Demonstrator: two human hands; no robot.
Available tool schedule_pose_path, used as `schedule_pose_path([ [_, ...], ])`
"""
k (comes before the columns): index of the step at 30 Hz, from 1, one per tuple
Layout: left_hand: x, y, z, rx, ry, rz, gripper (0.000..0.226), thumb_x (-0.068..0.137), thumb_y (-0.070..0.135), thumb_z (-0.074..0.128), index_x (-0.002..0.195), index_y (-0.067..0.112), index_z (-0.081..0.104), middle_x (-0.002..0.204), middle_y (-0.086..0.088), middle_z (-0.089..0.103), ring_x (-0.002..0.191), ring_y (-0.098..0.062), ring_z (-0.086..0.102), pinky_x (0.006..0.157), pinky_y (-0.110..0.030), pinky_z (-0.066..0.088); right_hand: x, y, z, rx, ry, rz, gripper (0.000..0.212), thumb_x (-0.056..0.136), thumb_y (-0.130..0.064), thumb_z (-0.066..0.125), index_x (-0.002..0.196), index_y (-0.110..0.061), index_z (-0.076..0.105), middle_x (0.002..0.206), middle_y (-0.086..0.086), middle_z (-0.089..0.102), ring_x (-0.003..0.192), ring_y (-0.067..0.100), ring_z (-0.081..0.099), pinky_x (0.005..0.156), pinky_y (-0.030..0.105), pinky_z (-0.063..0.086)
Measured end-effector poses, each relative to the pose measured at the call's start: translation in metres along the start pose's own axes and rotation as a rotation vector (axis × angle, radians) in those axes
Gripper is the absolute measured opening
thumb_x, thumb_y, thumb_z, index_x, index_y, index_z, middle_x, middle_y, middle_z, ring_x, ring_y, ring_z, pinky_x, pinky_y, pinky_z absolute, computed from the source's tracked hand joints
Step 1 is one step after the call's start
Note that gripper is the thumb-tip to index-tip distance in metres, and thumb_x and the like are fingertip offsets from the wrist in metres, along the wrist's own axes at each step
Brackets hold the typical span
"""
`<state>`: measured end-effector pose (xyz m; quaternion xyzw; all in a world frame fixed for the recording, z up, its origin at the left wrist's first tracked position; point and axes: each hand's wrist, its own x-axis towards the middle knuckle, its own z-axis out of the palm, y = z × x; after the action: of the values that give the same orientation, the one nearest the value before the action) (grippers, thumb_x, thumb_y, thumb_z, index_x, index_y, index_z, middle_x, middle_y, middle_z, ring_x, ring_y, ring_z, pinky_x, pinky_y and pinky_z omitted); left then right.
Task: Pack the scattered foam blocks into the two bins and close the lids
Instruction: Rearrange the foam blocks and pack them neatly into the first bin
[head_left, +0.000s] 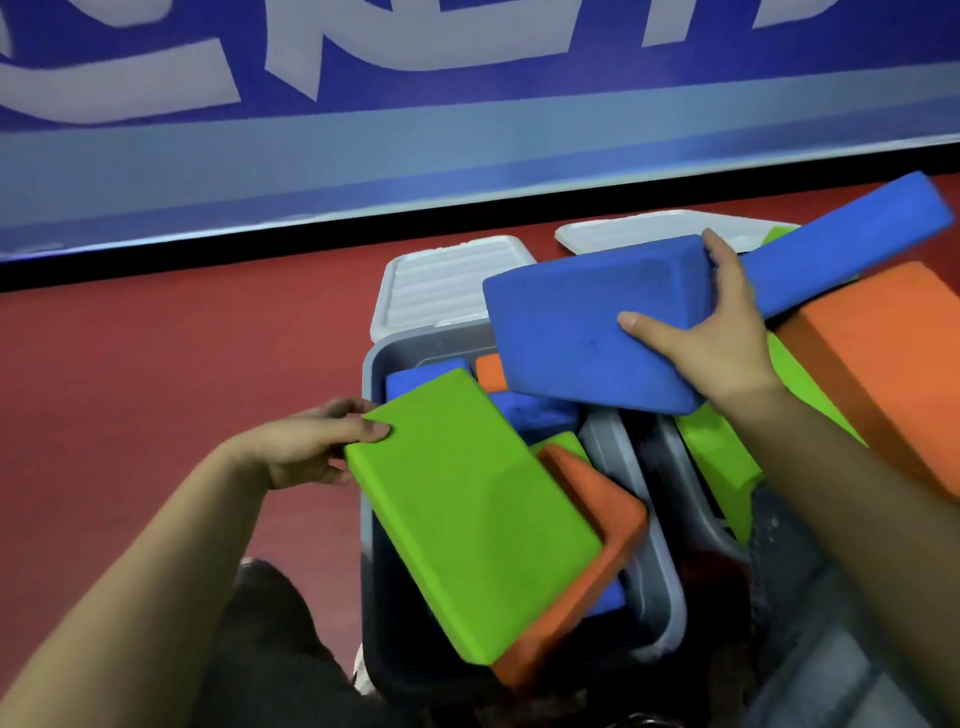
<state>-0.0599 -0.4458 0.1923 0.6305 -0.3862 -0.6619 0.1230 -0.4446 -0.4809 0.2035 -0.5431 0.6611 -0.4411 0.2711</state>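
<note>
Leftmost, left hand (306, 447) pinching green block (467, 514) over left bin (375, 364), half-hiding orange block (587, 551). Rightward, right hand (722, 332) gripping blue block (587, 327); right bin (727, 530) mostly covered, lids (441, 280) open behind.

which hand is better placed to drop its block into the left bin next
Left, probably. The left hand grips the green block, already lying over the left bin. The right hand holds its blue block higher, above the gap between the bins.
</note>
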Motion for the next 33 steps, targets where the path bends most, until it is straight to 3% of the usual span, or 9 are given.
schedule_pose_path([
  [4,-0.042,0.005,-0.047,-0.041,0.193,0.118,0.106,0.022,0.043,0.094,0.117,0.027,0.052,0.085,-0.003,0.062,0.071,-0.014,0.055,0.065,-0.030,0.050,-0.001,-0.003,0.004,-0.122,-0.136,-0.101,0.103,0.064,-0.033,0.085,0.147,-0.029,0.025,0.147,0.001,0.033,0.134,0.012,0.032,0.110,0.021,0.024],
  [7,-0.060,0.016,-0.064,-0.003,0.313,0.216,0.121,0.027,0.032,0.091,0.135,0.026,0.038,0.117,-0.007,0.060,0.083,-0.015,0.064,0.063,-0.030,0.057,-0.007,0.000,0.015,-0.175,-0.265,-0.173,0.103,0.063,-0.033,0.086,0.147,-0.029,0.027,0.143,0.003,0.037,0.132,0.015,0.036,0.106,0.020,0.025],
  [10,-0.055,0.027,-0.063,0.233,0.399,0.277,0.128,0.031,0.027,0.086,0.146,0.023,0.028,0.131,-0.009,0.045,0.094,-0.017,0.060,0.061,-0.025,0.056,-0.010,-0.001,0.019,-0.195,-0.336,-0.220,0.102,0.063,-0.032,0.086,0.146,-0.033,0.026,0.140,0.002,0.038,0.129,0.013,0.038,0.100,0.015,0.025],
  [12,-0.043,0.030,-0.059,0.459,0.456,0.279,0.134,0.026,0.035,0.083,0.148,0.020,0.028,0.134,-0.011,0.042,0.109,-0.023,0.055,0.077,-0.032,0.054,-0.010,-0.001,0.017,-0.205,-0.346,-0.227,0.102,0.064,-0.032,0.085,0.146,-0.034,0.026,0.142,0.001,0.037,0.129,0.012,0.037,0.099,0.015,0.025],
  [14,-0.031,0.031,-0.050,0.662,0.482,0.281,0.127,0.032,0.034,0.079,0.148,0.016,0.030,0.133,-0.012,0.041,0.120,-0.027,0.047,0.091,-0.031,0.047,-0.008,0.000,0.015,-0.220,-0.329,-0.228,0.102,0.063,-0.032,0.086,0.146,-0.033,0.027,0.142,0.002,0.037,0.130,0.013,0.037,0.101,0.016,0.025],
  [16,-0.023,0.033,-0.038,0.756,0.505,0.301,0.114,0.040,0.030,0.072,0.146,0.014,0.034,0.123,-0.008,0.039,0.115,-0.024,0.045,0.089,-0.025,0.040,-0.007,0.001,0.013,-0.234,-0.313,-0.226,0.102,0.063,-0.032,0.086,0.147,-0.031,0.027,0.141,0.004,0.038,0.130,0.016,0.038,0.102,0.018,0.025],
  [20,-0.014,0.043,-0.028,0.811,0.470,0.340,0.101,0.041,0.026,0.069,0.139,0.017,0.045,0.115,-0.004,0.040,0.102,-0.017,0.043,0.081,-0.021,0.037,-0.005,0.005,0.012,-0.258,-0.282,-0.199,0.103,0.063,-0.032,0.086,0.147,-0.028,0.027,0.137,0.009,0.041,0.129,0.020,0.038,0.102,0.018,0.024],
  [29,0.026,0.043,-0.019,0.792,0.446,0.329,0.096,0.044,0.020,0.083,0.133,0.016,0.047,0.119,-0.005,0.040,0.108,-0.020,0.043,0.078,-0.024,0.041,-0.003,0.005,0.011,-0.277,-0.251,-0.187,0.102,0.065,-0.031,0.085,0.148,-0.028,0.025,0.138,0.009,0.039,0.130,0.020,0.036,0.101,0.017,0.023],
  [33,0.048,0.033,0.002,0.836,0.440,0.248,0.101,0.047,0.021,0.089,0.136,0.014,0.042,0.119,-0.005,0.037,0.109,-0.021,0.041,0.089,-0.028,0.043,-0.003,0.012,0.012,-0.330,-0.232,-0.204,0.104,0.064,-0.033,0.085,0.148,-0.028,0.024,0.138,0.008,0.038,0.129,0.024,0.038,0.109,0.032,0.030],
])
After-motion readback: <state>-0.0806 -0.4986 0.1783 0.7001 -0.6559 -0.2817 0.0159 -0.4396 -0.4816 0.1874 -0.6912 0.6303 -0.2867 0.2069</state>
